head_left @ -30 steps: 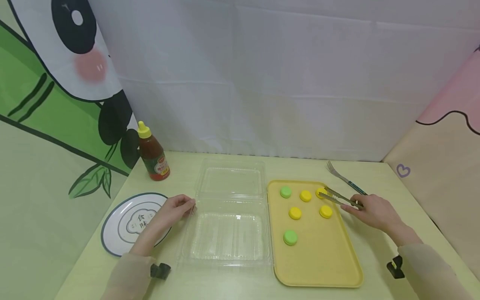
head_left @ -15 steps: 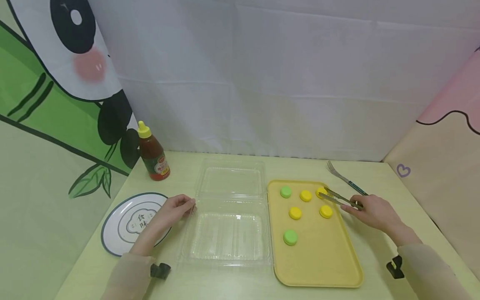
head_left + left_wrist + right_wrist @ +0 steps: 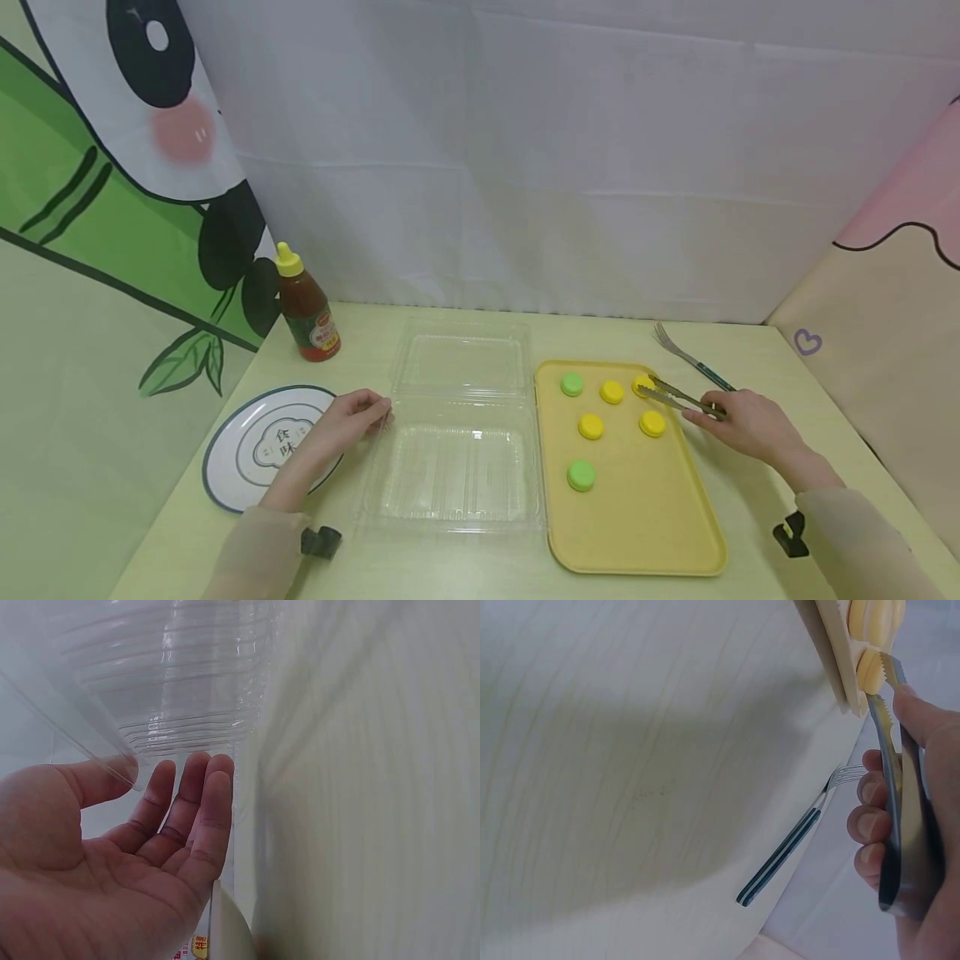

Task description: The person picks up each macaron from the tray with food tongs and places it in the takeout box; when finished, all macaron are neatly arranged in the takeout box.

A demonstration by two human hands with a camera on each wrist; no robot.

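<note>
At the left edge of a clear plastic clamshell container (image 3: 457, 521), lying opened out, my left hand (image 3: 352, 422) pinches the rim; in the left wrist view the thumb and bent fingers meet around its corner. My right hand (image 3: 753, 427) grips metal tongs (image 3: 693, 402). Their serrated tips reach over the far right corner of a yellow tray (image 3: 637, 533), on either side of a yellow macaron (image 3: 641, 384), as the right wrist view shows too. Several other yellow macarons (image 3: 590, 427) and two green macarons (image 3: 581, 475) sit on the tray.
Under my left forearm lies a white plate (image 3: 232, 450) with a blue rim. A sauce bottle (image 3: 307, 308) with a yellow cap stands at the back left. Beyond my right hand rests a fork (image 3: 690, 357) with a dark handle. A white cloth (image 3: 525, 167) hangs behind the table.
</note>
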